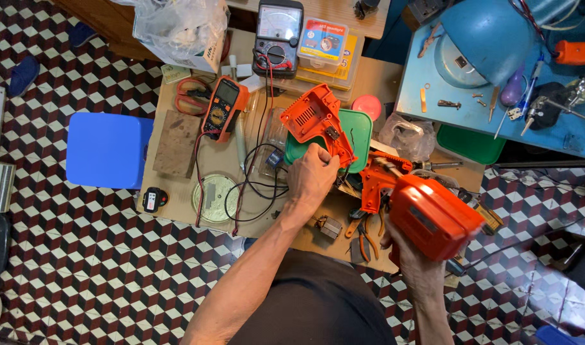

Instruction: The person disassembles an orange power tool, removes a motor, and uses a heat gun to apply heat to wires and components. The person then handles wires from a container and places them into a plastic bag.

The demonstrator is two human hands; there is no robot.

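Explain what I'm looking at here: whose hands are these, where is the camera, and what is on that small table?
There is one picture, taken by a camera worn on a person's head, looking straight down. No robot: both hands are the person's own. The left hand grips an open orange plastic tool-housing half, held over a green plastic lid. The right hand holds the orange power-tool body, its boxy orange end nearest the camera. On the low wooden table lie an orange-cased digital multimeter with red and black leads, a black analog meter, red-handled scissors, a round metal disc and pliers. A blue plastic stool stands beside it on the patterned floor tiles.
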